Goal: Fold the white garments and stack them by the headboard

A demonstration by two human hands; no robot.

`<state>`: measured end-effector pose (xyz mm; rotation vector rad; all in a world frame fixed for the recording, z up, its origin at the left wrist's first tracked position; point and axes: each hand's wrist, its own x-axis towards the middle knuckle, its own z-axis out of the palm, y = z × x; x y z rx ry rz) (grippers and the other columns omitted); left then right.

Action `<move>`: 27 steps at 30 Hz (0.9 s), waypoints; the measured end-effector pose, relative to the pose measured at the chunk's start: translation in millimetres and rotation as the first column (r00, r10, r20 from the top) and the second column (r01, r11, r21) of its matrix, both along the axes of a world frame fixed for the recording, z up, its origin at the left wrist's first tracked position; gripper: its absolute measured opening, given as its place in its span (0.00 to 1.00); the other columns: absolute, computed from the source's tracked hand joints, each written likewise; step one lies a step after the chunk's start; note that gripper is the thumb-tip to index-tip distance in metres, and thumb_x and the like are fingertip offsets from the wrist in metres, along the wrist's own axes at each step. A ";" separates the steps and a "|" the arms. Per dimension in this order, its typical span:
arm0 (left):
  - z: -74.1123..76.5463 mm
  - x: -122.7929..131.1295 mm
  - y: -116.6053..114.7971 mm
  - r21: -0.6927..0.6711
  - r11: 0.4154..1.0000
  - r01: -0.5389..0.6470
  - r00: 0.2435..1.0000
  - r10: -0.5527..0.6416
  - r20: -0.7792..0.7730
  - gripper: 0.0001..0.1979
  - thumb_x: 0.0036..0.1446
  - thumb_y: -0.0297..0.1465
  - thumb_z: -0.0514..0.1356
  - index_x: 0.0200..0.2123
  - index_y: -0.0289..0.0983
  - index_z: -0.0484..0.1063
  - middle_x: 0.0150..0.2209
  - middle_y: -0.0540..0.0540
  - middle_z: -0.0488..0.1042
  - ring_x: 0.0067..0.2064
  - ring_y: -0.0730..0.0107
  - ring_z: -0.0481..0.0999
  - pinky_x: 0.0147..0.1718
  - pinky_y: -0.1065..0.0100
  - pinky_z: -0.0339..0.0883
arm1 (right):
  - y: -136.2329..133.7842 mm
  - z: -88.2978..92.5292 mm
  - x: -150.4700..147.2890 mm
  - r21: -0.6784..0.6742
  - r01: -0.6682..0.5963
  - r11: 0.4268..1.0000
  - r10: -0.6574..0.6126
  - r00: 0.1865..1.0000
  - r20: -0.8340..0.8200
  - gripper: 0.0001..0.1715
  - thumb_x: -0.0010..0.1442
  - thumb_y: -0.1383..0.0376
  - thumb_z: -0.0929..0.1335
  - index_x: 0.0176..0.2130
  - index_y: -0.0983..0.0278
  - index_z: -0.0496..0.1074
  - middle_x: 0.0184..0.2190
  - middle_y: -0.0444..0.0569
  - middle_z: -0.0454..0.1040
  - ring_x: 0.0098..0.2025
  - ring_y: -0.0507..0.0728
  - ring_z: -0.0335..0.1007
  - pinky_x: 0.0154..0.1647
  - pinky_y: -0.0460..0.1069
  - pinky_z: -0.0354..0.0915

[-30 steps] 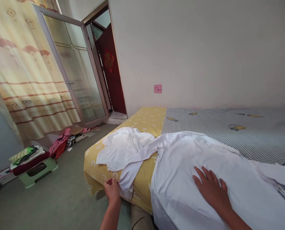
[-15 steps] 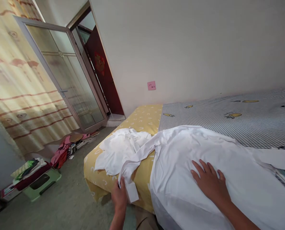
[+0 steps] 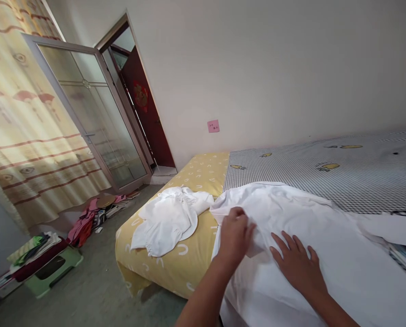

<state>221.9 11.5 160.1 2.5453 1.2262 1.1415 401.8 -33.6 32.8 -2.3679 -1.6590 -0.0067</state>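
A large white long-sleeved shirt (image 3: 284,206) lies spread over the right part of the bed. My left hand (image 3: 234,237) is above the shirt's left side, fingers curled around its left sleeve (image 3: 256,249), which is folded inward across the body. Part of that sleeve is hidden behind the hand. My right hand (image 3: 298,265) rests flat on the middle of the shirt, fingers spread. Left of the shirt, a second crumpled white garment (image 3: 168,218) lies on the yellow sheet.
The bed carries a yellow patterned sheet (image 3: 168,268) and a checked cover (image 3: 291,165). A green stool (image 3: 54,277) piled with cloths stands on the floor at left. Behind it are a pink and red heap (image 3: 85,222) and an open glazed door (image 3: 93,109).
My left hand has carried the shirt's left sleeve from the bed's near edge up and rightward, folding it over the shirt body. My right hand stays flat in place.
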 end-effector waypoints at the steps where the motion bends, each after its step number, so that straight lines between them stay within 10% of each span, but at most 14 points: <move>1: -11.5 8.2 -2.7 0.006 0.997 0.073 0.990 -0.072 -0.119 0.05 0.62 0.33 0.57 0.37 0.40 0.72 0.59 0.40 0.70 0.56 0.58 0.72 0.54 0.55 0.67 | -0.1 0.5 -0.3 -0.001 0.001 1.000 -0.001 1.000 0.014 0.34 0.68 0.52 0.52 0.68 0.52 0.61 0.72 0.46 0.55 0.72 0.65 0.46 0.69 0.68 0.44; 4: -62.1 18.6 -11.6 -0.112 0.976 0.187 0.927 -0.213 -0.307 0.14 0.60 0.34 0.61 0.50 0.43 0.72 0.65 0.41 0.66 0.65 0.53 0.64 0.62 0.45 0.62 | -0.8 3.6 -1.4 0.011 -0.003 1.000 0.002 0.999 0.049 0.33 0.67 0.56 0.53 0.67 0.53 0.62 0.71 0.47 0.57 0.72 0.65 0.47 0.68 0.68 0.44; 9: -126.0 17.1 -25.8 -0.207 0.978 -0.032 0.981 -0.008 -0.193 0.19 0.64 0.35 0.56 0.58 0.45 0.69 0.64 0.44 0.70 0.67 0.55 0.64 0.67 0.43 0.56 | -1.1 5.8 -2.6 0.040 -0.009 0.999 0.007 0.999 0.039 0.32 0.68 0.56 0.54 0.66 0.54 0.64 0.70 0.48 0.58 0.71 0.66 0.49 0.69 0.68 0.42; 27: -142.5 11.9 -43.3 0.176 0.966 -0.189 0.964 0.217 -0.156 0.19 0.65 0.35 0.55 0.58 0.43 0.70 0.59 0.47 0.75 0.62 0.60 0.71 0.62 0.50 0.65 | 0.8 0.7 -1.3 0.086 0.006 0.996 -0.011 0.998 0.064 0.29 0.69 0.56 0.57 0.65 0.54 0.65 0.69 0.48 0.60 0.71 0.66 0.50 0.68 0.68 0.44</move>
